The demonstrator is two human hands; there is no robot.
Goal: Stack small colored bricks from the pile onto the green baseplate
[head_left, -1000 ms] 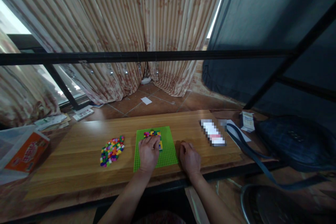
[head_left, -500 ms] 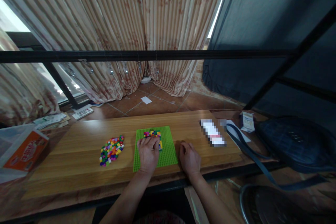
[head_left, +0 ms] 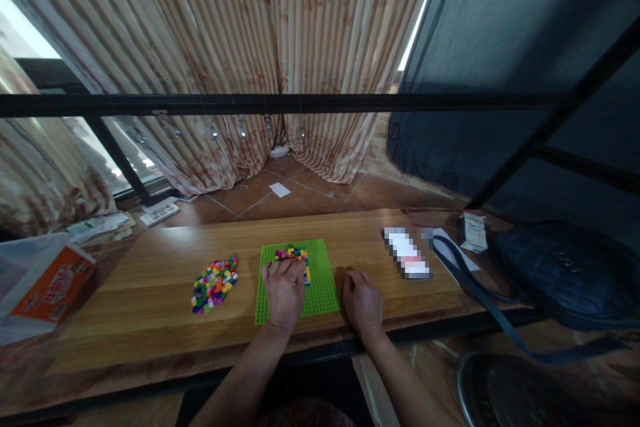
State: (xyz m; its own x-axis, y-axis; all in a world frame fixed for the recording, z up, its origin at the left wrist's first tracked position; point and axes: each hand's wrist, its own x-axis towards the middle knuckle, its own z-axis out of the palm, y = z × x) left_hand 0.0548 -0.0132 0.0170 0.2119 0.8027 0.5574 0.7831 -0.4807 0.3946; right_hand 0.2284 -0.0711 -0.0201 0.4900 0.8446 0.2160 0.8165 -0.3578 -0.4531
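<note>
A green studded baseplate lies on the wooden table in front of me. A patch of small coloured bricks is fixed near its far edge. My left hand lies flat on the plate, its fingers stretched out over the near part of that patch. My right hand rests on the table just right of the plate, fingers curled in, and nothing can be seen in it. A loose heap of small coloured bricks lies on the table to the left of the plate.
An orange box in a plastic bag sits at the table's left end. A blurred white item, a small carton and a dark bag with a long strap lie to the right. A black bar crosses the view; curtains hang behind.
</note>
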